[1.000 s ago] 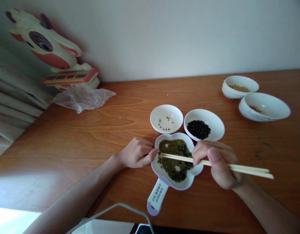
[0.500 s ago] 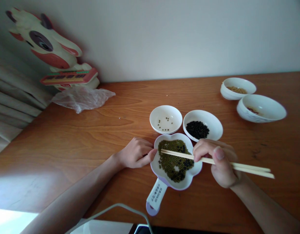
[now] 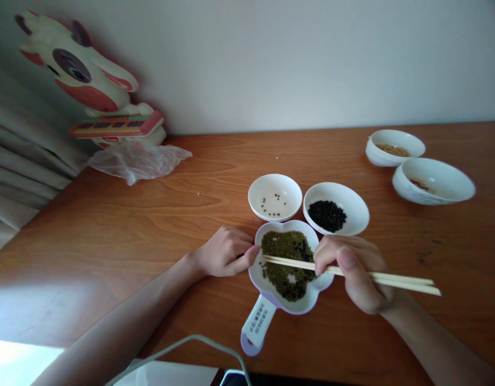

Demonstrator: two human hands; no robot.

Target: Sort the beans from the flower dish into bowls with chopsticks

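My left hand point(image 3: 229, 252) lies on the table with its fingers curled, thumb and forefinger pinching the left rim of a white, lilac-edged flower-shaped dish point(image 3: 306, 307). Green beans point(image 3: 277, 279) mixed with some black ones fill much of this dish. A pair of pale chopsticks point(image 3: 290, 262) is in my right hand point(image 3: 358, 273), tips close together among the beans near the dish's left side. Behind the dish stand two white bowls touching its far edge: the left bowl point(image 3: 274, 185) has several small beans scattered inside, the right bowl point(image 3: 357, 209) a pile of black beans point(image 3: 327, 215).
Two more white bowls stand at the back right, one bowl point(image 3: 378, 156) with yellowish grains, the other bowl point(image 3: 448, 185) with something reddish. A cow-shaped toy keyboard point(image 3: 119, 126) and a crumpled plastic bag point(image 3: 141, 162) are at the back left. A cable point(image 3: 195, 338) curves along the front edge.
The chopstick tips have shifted slightly toward me and left within the dish, and my right hand has moved a little left with them. My left hand stays at the rim.
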